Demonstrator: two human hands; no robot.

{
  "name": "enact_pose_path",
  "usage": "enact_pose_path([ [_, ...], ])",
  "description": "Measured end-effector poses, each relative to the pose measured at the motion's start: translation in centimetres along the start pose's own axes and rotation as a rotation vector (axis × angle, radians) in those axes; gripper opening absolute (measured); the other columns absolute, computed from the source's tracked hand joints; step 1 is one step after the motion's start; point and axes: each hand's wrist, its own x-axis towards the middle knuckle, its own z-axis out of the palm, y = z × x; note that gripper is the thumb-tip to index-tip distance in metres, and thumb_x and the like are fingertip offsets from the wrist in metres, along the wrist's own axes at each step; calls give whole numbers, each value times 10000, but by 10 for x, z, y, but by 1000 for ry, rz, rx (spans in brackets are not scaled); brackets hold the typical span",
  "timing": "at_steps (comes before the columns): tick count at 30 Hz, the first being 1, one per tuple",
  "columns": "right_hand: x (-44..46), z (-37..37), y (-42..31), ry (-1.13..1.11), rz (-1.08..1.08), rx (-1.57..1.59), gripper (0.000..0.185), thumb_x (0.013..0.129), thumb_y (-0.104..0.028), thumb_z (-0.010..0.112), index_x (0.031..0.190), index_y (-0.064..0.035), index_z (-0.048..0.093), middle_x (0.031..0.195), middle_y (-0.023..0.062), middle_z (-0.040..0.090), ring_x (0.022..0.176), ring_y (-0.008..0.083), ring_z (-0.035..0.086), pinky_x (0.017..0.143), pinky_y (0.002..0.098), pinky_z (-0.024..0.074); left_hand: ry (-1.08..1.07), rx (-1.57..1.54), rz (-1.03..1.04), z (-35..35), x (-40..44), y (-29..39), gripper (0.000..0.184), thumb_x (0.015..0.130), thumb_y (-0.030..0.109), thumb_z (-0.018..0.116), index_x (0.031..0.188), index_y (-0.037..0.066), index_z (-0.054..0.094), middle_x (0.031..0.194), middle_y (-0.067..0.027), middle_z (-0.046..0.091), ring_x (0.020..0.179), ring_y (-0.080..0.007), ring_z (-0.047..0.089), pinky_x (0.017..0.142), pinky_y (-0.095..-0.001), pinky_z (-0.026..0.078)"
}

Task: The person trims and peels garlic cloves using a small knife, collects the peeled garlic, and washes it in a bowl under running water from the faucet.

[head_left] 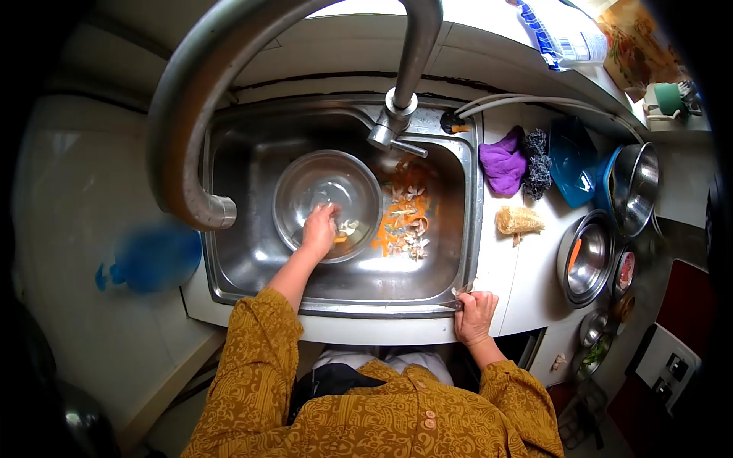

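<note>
My left hand reaches into a clear, round bowl standing in the steel sink. Its fingers are partly hidden and blurred, so I cannot tell whether they grip anything. Pale pieces and an orange piece lie beside it in the bowl. My right hand rests at the sink's front right corner, fingers curled closed around something thin that I cannot make out. Right of the bowl, orange and whitish peelings are heaped on the sink floor.
A tall faucet arches over the sink's left side. On the right counter lie a purple cloth, a dark scrubber, a tan brush and a metal bowl with an orange piece. A blue object is at left.
</note>
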Motion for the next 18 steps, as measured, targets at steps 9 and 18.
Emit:
enact_pose_path([
  [9, 0, -2, -1, -12, 11, 2, 336, 642, -57, 582, 964, -134, 523, 856, 83, 427, 821, 280, 436, 762, 419, 317, -373, 250, 6, 24, 5, 38, 264, 913, 259, 455, 992, 32, 565, 1031, -227, 596, 980, -391, 562, 853, -457, 450],
  [18, 0, 0, 0, -11, 13, 4, 327, 637, -59, 584, 950, -133, 528, 852, 85, 430, 811, 281, 437, 761, 418, 318, -568, -616, -497, 31, 11, 3, 218, 918, 201, 520, 969, 8, 606, 846, -75, 635, 709, -197, 602, 582, -312, 484],
])
